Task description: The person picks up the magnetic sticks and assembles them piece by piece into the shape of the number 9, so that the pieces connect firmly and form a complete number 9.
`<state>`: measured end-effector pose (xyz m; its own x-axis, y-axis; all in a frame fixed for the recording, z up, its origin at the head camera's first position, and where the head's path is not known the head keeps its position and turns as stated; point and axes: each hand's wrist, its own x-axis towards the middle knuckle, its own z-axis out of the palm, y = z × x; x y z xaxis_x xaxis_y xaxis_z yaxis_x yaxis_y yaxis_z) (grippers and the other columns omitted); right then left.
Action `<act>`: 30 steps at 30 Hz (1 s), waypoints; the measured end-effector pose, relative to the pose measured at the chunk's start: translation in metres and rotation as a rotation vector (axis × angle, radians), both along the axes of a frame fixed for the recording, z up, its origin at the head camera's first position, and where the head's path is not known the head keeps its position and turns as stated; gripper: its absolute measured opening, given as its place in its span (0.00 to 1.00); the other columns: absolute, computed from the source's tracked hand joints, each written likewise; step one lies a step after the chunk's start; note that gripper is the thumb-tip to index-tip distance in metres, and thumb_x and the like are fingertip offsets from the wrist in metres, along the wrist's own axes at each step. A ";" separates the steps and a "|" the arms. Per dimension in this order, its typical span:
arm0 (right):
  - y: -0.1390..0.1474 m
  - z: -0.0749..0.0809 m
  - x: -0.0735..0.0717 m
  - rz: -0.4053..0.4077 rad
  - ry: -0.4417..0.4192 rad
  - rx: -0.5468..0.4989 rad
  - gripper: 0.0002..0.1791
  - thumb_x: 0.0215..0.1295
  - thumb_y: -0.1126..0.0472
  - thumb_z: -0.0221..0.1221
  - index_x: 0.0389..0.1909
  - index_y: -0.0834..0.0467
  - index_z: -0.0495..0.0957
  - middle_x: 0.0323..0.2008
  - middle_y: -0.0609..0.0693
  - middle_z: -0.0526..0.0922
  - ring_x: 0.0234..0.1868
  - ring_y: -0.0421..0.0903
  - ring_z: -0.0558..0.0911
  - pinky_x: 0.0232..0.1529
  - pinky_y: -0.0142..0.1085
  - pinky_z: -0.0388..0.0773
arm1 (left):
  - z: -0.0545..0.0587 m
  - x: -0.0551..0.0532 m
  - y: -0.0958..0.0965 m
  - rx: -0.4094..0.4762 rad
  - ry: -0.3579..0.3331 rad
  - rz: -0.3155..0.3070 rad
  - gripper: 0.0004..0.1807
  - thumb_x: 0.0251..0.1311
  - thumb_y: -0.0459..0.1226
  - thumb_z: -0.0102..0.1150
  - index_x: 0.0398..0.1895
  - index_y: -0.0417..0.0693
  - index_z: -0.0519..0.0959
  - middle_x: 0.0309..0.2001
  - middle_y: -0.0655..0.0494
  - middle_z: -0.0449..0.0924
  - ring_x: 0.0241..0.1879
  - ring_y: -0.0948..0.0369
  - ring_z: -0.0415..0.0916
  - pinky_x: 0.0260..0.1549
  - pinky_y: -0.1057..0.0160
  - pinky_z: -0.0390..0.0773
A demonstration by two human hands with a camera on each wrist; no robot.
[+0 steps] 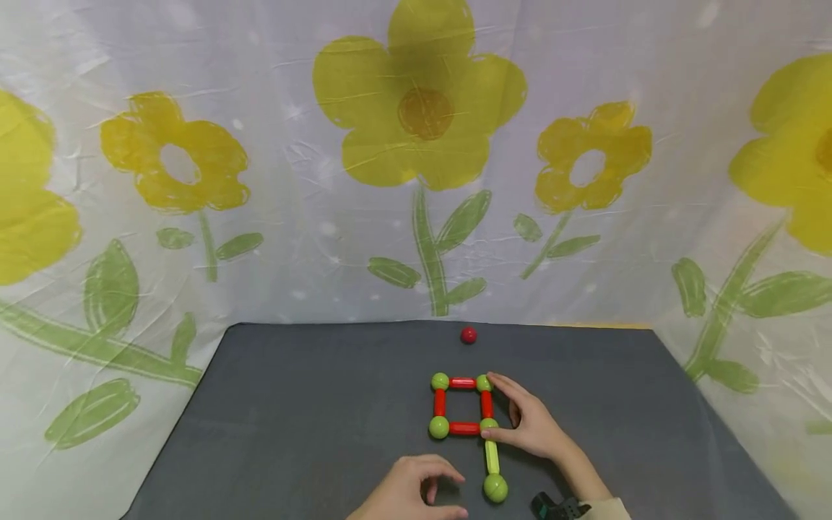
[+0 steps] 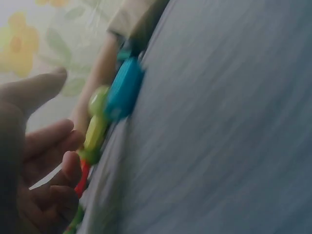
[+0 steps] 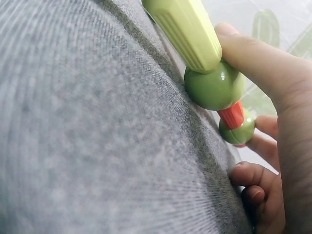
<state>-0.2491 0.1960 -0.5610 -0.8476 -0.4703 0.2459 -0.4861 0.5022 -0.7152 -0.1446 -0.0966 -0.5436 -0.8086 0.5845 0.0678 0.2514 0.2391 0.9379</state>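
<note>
Four green balls and red rods form a flat square on the dark table. From its lower right ball a yellow-green rod runs toward me, ending in another green ball. My right hand spans the square's right side, thumb at the near ball and fingertips at the far one. Left of the yellow-green rod is my left hand, its fingers loosely bent with a gap to the thumb and nothing held. In the left wrist view, that hand overlaps part of the toy.
A loose red ball lies near the back edge of the table. A black device sits on the right wrist. Behind the table hangs a sheet printed with yellow flowers.
</note>
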 end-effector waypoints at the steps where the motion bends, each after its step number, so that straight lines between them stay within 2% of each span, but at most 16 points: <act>1: 0.000 0.000 0.000 0.005 -0.001 -0.002 0.51 0.60 0.47 0.78 0.80 0.58 0.66 0.76 0.59 0.70 0.21 0.33 0.65 0.23 0.28 0.66 | -0.002 0.003 0.002 0.002 -0.020 -0.042 0.14 0.65 0.40 0.74 0.52 0.48 0.89 0.42 0.64 0.86 0.24 0.76 0.68 0.26 0.74 0.73; 2: 0.000 0.000 0.000 0.008 -0.003 -0.002 0.51 0.60 0.47 0.78 0.80 0.58 0.66 0.76 0.60 0.70 0.21 0.33 0.65 0.23 0.28 0.66 | -0.005 0.005 0.003 -0.004 -0.033 -0.076 0.13 0.66 0.39 0.73 0.52 0.47 0.89 0.43 0.66 0.85 0.24 0.77 0.68 0.27 0.74 0.73; 4: -0.001 0.001 0.000 0.014 -0.007 -0.005 0.51 0.60 0.47 0.78 0.80 0.58 0.66 0.76 0.60 0.70 0.20 0.33 0.65 0.23 0.28 0.66 | -0.010 0.008 0.006 -0.030 0.000 -0.133 0.12 0.69 0.38 0.69 0.52 0.45 0.89 0.44 0.66 0.86 0.25 0.80 0.67 0.28 0.76 0.73; 6: -0.002 0.000 0.000 0.017 -0.010 -0.007 0.51 0.60 0.47 0.78 0.80 0.58 0.66 0.76 0.60 0.70 0.20 0.33 0.65 0.23 0.28 0.66 | -0.014 0.010 0.006 -0.061 0.043 -0.162 0.11 0.72 0.38 0.66 0.51 0.45 0.89 0.44 0.66 0.87 0.26 0.81 0.66 0.28 0.77 0.73; 10: -0.002 0.000 0.000 0.018 -0.013 -0.009 0.51 0.60 0.47 0.78 0.80 0.57 0.66 0.76 0.60 0.70 0.20 0.34 0.65 0.23 0.28 0.67 | -0.020 0.011 0.005 -0.082 0.119 -0.191 0.11 0.74 0.40 0.63 0.50 0.45 0.90 0.44 0.61 0.88 0.29 0.83 0.67 0.31 0.76 0.75; 14: 0.001 -0.001 -0.002 0.007 -0.014 -0.008 0.51 0.60 0.47 0.78 0.80 0.57 0.66 0.76 0.59 0.70 0.20 0.34 0.65 0.23 0.28 0.67 | -0.021 0.010 0.006 -0.084 0.175 -0.206 0.11 0.75 0.40 0.62 0.48 0.45 0.90 0.43 0.57 0.89 0.33 0.83 0.70 0.34 0.76 0.77; 17: 0.002 -0.001 -0.002 0.004 -0.019 -0.007 0.51 0.60 0.47 0.78 0.81 0.56 0.66 0.76 0.59 0.70 0.20 0.34 0.65 0.23 0.28 0.66 | -0.021 0.009 0.007 -0.085 0.189 -0.205 0.11 0.74 0.39 0.63 0.48 0.44 0.91 0.42 0.57 0.89 0.32 0.83 0.70 0.33 0.76 0.77; 25: 0.002 -0.001 -0.002 0.006 -0.018 -0.009 0.51 0.60 0.47 0.78 0.80 0.57 0.66 0.76 0.59 0.70 0.20 0.34 0.65 0.23 0.28 0.66 | -0.020 0.010 0.008 -0.051 0.166 -0.190 0.10 0.73 0.38 0.64 0.47 0.43 0.91 0.40 0.57 0.88 0.30 0.83 0.69 0.31 0.77 0.76; 27: 0.002 -0.001 -0.002 0.002 -0.011 -0.007 0.51 0.60 0.47 0.78 0.80 0.56 0.67 0.76 0.59 0.70 0.20 0.33 0.65 0.23 0.28 0.66 | -0.019 0.010 0.008 -0.031 0.150 -0.167 0.10 0.72 0.38 0.65 0.47 0.43 0.91 0.39 0.58 0.88 0.29 0.82 0.67 0.29 0.77 0.74; 30: 0.001 -0.002 -0.002 -0.001 -0.001 0.004 0.51 0.59 0.46 0.78 0.80 0.56 0.67 0.76 0.59 0.70 0.21 0.33 0.66 0.24 0.28 0.67 | -0.017 0.011 0.009 -0.016 0.118 -0.096 0.09 0.70 0.38 0.67 0.46 0.44 0.92 0.37 0.64 0.86 0.26 0.81 0.65 0.26 0.77 0.71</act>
